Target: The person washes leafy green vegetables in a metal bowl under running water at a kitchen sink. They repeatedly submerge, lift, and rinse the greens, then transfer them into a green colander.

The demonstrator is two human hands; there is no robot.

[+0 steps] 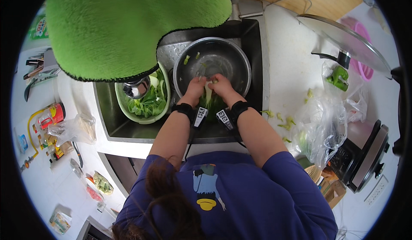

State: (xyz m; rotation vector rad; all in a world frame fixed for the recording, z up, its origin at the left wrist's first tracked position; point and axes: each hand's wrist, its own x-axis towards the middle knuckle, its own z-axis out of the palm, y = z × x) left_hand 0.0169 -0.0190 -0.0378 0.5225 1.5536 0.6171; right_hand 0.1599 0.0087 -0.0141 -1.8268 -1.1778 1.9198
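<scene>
Both hands are over a round stainless-steel basin (235, 58) standing in the sink. My left hand (193, 91) and my right hand (222, 87) meet at the near side of the basin, pinching the pale stalk end of a leafy green vegetable (208, 93). Its leaves hang down between my wrists, partly hidden. A few small green vegetable scraps (186, 59) lie in the basin, which seems to hold water. Left of it, a light green plastic basket (146, 121) holds leafy greens (145, 104), partly covered by a chrome faucet head (137, 88).
A fuzzy green cloth (128, 24) blocks the upper left of the view. On the right counter are vegetable scraps (287, 123), clear plastic bags (322, 133), a green pepper (338, 78), a glass lid (347, 37) and a black appliance (357, 162). Metal sink walls (254, 47) surround the basin.
</scene>
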